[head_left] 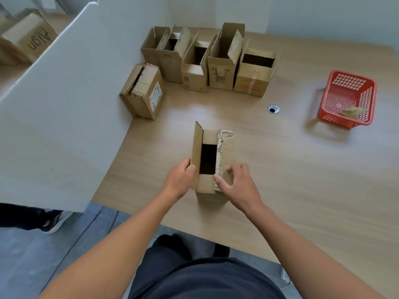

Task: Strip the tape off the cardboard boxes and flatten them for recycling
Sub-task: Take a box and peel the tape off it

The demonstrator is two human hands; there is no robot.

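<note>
- Open-topped cardboard box (206,184) stands upright at the table's (291,173) centre.
- Left hand (181,178) grips its 9 o'clock flap; right hand (238,184) pinches the torn 3 o'clock flap.
- Other boxes (218,70) cluster at 12 o'clock.

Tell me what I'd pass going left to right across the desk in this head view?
Closed box → left hand → held box → right hand → desk hole → red basket. The back row of open boxes spans the middle, so it is left out.
</note>
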